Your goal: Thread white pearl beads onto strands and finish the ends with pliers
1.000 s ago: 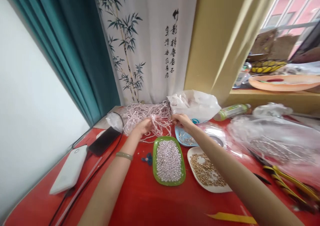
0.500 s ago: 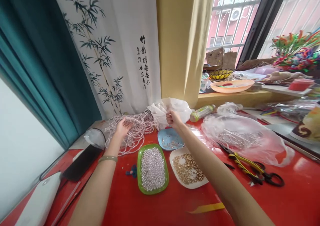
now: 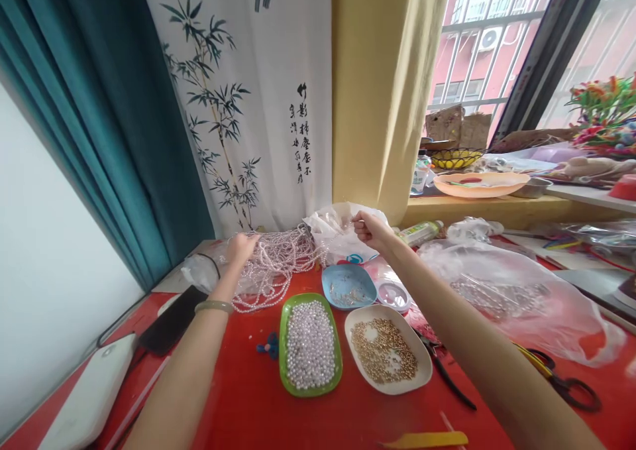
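The left hand [image 3: 242,246] is resting, fingers curled, on the pile of pink bead strands [image 3: 273,264] behind the green tray of pearls [image 3: 311,344]. The right hand [image 3: 370,230] is pinching one strand taut, rightward from the pile.

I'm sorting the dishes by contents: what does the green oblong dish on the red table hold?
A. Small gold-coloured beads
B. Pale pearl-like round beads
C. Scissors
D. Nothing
B: the green oblong dish is filled with pale pearl-like round beads; the small gold-coloured beads lie in the white oblong dish to its right.
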### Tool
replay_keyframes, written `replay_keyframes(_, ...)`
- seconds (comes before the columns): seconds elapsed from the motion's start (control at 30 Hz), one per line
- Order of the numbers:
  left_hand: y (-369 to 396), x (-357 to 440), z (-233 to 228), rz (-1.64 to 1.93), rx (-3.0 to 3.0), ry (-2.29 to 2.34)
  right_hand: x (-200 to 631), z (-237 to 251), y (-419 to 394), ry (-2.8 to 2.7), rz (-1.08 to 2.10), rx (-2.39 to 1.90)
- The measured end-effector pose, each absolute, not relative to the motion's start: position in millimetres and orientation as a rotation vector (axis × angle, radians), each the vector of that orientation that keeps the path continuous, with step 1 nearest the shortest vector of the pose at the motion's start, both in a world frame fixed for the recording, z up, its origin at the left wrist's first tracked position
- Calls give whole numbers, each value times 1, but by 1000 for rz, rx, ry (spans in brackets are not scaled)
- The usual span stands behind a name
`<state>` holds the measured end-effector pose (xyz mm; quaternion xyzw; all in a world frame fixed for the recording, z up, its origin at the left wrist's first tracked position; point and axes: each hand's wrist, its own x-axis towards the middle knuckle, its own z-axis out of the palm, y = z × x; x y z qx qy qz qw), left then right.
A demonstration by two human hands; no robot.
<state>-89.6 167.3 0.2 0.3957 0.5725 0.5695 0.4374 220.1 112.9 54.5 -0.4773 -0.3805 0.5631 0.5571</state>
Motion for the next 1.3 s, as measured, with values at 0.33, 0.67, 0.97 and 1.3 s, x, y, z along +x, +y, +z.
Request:
replay_keyframes(0.33,117,25,20,1230,1507,792,177,64,96,-1262,1281,-1152)
replay_keyframes(0.67,113,23,29,1118,1444,919,166,55,90,-1436,1198,-1215)
replay_keyframes(0.97,120,12,18,1059,1444,1049,158,47,80,-1487,1180,-1187)
replay_keyframes(1.3,113,-18,-46,1071,1361,1127,178,58,83,-1408,1120,-1190)
